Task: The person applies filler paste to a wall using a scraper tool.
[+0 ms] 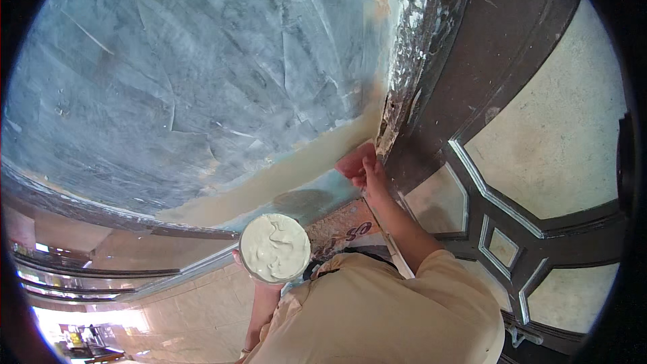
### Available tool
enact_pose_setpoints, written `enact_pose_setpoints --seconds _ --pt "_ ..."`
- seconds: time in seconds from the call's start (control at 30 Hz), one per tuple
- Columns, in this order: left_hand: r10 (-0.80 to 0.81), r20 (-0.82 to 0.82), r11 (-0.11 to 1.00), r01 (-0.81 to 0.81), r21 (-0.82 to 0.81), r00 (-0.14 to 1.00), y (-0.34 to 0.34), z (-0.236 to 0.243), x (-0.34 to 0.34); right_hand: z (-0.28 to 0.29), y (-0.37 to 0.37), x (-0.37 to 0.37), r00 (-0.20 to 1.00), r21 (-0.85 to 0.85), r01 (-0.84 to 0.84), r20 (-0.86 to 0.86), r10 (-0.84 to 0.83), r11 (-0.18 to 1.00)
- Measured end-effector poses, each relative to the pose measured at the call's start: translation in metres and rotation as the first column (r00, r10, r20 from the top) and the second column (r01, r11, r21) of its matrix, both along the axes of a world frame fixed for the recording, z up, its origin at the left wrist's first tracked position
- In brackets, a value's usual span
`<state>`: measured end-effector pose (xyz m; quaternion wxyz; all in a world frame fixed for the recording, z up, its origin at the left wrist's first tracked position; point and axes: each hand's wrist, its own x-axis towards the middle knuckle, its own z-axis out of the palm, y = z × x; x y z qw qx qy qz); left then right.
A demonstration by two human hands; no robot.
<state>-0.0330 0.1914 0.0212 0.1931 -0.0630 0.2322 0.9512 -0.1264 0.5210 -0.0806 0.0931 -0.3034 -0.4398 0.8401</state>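
Observation:
My right hand point(369, 174) grips a pinkish-red flat spreader point(351, 156), pressed against the grey, patchy wall surface point(168, 74) at its corner beside a dark, chipped door frame point(421, 47). A smooth beige band of paste point(290, 165) runs along the surface's edge to the left of the spreader. Below that band, my left hand point(265, 288) holds up a round container point(274, 248) of creamy off-white paste, its fingers curled at the rim and mostly hidden under it.
A dark panelled door point(512, 189) with pale insets fills the right. An orange lettered board point(340, 226) lies below the wall edge. Pale floor tiles point(195, 303) and glossy dark rails point(87, 273) are at lower left, with a bright cluttered area point(91, 340) beyond.

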Motion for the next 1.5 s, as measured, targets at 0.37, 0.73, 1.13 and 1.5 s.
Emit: enact_pose_setpoints --seconds 0.37,0.73,1.13,1.5 --pt "-0.003 0.016 0.998 0.004 -0.064 1.000 0.026 0.015 -0.007 -0.087 0.016 0.019 0.958 0.015 -0.134 0.259 0.125 0.991" --pt "-0.009 -0.003 0.997 0.009 -0.080 1.000 0.031 0.018 -0.003 0.068 0.012 -0.021 0.965 0.081 0.025 -0.260 -0.003 0.996" --pt "-0.013 -0.038 0.997 0.010 -0.080 0.999 0.039 0.023 -0.001 -0.017 0.007 0.011 0.999 0.021 -0.048 -0.015 0.048 0.999" --pt "-0.016 -0.004 0.998 0.016 -0.064 1.000 0.037 0.016 0.004 0.068 0.017 -0.022 0.977 0.110 0.016 -0.215 0.008 0.994"
